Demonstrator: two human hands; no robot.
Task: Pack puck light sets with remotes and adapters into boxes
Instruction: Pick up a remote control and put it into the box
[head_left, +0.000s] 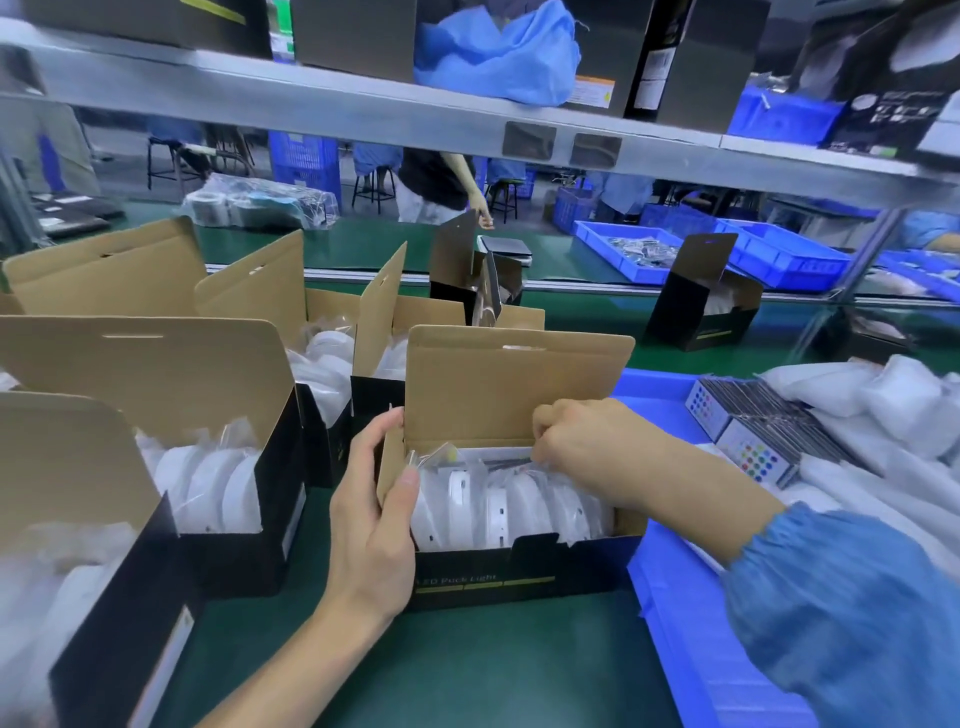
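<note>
What the right hand (587, 447) pinches at the back of the open puck light box (519, 566) is half buried among plastic wrap, a thin dark flat piece I can't identify, and the boxes at far left are blurred and cut off. The box, black outside and brown inside with its lid standing up, sits on the green bench (467, 670) holding a row of bagged white puck lights (498, 504), while the left hand (376, 514) grips its left side flap. Stacked remotes (748, 431) with coloured buttons lie in a blue tray (675, 613) just to the right, and more filled open boxes (218, 467) crowd the left.
</note>
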